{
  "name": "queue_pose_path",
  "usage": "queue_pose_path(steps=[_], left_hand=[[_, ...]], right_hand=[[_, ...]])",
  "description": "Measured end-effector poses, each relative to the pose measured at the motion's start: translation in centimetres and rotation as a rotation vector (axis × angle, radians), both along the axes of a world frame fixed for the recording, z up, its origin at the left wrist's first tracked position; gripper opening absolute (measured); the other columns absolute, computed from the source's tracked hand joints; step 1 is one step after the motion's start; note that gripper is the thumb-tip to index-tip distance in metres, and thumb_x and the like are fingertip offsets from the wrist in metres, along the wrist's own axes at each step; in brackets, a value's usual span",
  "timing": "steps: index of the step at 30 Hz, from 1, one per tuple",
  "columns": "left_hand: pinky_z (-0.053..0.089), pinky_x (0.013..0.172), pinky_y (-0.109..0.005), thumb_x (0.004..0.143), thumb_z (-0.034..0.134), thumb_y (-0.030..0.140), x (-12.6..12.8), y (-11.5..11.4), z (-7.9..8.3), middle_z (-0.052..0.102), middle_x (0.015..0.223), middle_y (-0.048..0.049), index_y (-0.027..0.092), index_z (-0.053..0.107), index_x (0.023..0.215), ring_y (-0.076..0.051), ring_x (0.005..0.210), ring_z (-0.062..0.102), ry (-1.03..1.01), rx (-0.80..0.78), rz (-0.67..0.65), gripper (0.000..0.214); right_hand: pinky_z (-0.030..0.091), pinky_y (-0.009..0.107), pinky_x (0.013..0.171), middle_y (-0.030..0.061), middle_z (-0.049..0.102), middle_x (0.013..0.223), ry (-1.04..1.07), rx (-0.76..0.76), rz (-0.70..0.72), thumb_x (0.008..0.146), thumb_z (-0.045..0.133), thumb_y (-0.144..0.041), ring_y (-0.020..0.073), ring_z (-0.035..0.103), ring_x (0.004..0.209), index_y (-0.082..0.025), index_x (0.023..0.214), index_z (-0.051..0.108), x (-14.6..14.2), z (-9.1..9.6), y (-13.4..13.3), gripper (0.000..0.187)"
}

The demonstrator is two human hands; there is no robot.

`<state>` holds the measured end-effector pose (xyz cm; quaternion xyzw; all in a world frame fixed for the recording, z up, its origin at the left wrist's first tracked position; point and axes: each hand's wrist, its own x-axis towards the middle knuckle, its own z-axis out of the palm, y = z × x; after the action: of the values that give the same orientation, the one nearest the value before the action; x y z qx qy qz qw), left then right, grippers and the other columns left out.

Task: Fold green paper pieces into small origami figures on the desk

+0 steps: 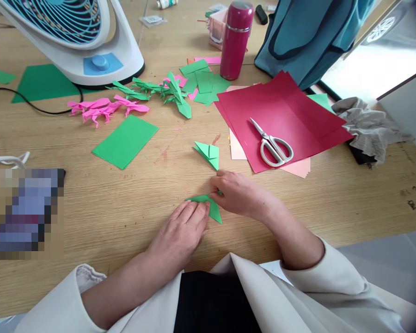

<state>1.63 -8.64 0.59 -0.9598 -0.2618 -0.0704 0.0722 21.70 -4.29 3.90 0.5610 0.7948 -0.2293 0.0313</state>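
Observation:
A small folded green paper piece (213,208) lies on the wooden table (125,208) in front of me. My left hand (182,231) rests flat on its left part, fingers stretched out and pressing down. My right hand (237,193) has its fingers curled and pinched on the piece's upper right edge. Another folded green piece (208,154) sits just beyond the hands, untouched.
White scissors (272,144) lie on dark red paper sheets (284,115). A green sheet (125,140), pink (104,107) and green (159,90) folded figures, a magenta bottle (235,39), a fan (76,37), a blue bag (308,37) and a grey cloth (367,125) surround them.

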Motion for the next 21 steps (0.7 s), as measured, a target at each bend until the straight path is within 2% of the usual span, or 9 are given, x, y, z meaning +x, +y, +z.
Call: queue_pose_path(steps=[5, 12, 17, 21], left_hand=[[0.047, 0.102, -0.041, 0.099, 0.045, 0.019, -0.3, 0.3, -0.8, 0.067, 0.118, -0.0152, 0.000, 0.058, 0.131, -0.028, 0.113, 0.057, -0.066, -0.025, -0.016, 0.039], [0.049, 0.100, -0.042, 0.099, 0.047, 0.021, -0.6, 0.7, -1.1, 0.066, 0.122, -0.0171, -0.002, 0.053, 0.137, -0.029, 0.113, 0.058, -0.017, -0.096, -0.048, 0.045], [0.047, 0.103, -0.043, 0.101, 0.043, 0.022, -0.7, 0.7, -1.3, 0.065, 0.124, -0.0161, 0.002, 0.048, 0.143, -0.029, 0.117, 0.057, 0.026, -0.135, -0.059, 0.047], [0.048, 0.103, -0.044, 0.102, 0.040, 0.022, -0.7, 0.8, -1.3, 0.065, 0.119, -0.0156, 0.004, 0.048, 0.144, -0.028, 0.115, 0.057, 0.043, -0.125, -0.069, 0.046]], right_hand=[[0.040, 0.028, 0.074, 0.0093, 0.066, 0.097, 0.024, -0.004, -0.001, 0.093, 0.058, -0.020, 0.0197, 0.064, 0.088, -0.015, 0.088, 0.064, 0.5, 0.0, 0.0, 0.009], [0.037, 0.028, 0.071, 0.0074, 0.064, 0.095, 0.054, -0.005, -0.031, 0.093, 0.062, -0.021, 0.0186, 0.062, 0.085, -0.016, 0.085, 0.062, 0.9, -0.1, 0.0, 0.009], [0.037, 0.027, 0.069, 0.0065, 0.061, 0.091, 0.128, -0.025, -0.051, 0.090, 0.064, -0.016, 0.0172, 0.058, 0.080, -0.016, 0.082, 0.060, 1.2, 0.1, 0.4, 0.009], [0.039, 0.026, 0.068, 0.0036, 0.056, 0.089, 0.288, 0.082, -0.141, 0.092, 0.058, -0.009, 0.0132, 0.054, 0.072, -0.017, 0.084, 0.058, 2.0, -0.1, -0.6, 0.011]])
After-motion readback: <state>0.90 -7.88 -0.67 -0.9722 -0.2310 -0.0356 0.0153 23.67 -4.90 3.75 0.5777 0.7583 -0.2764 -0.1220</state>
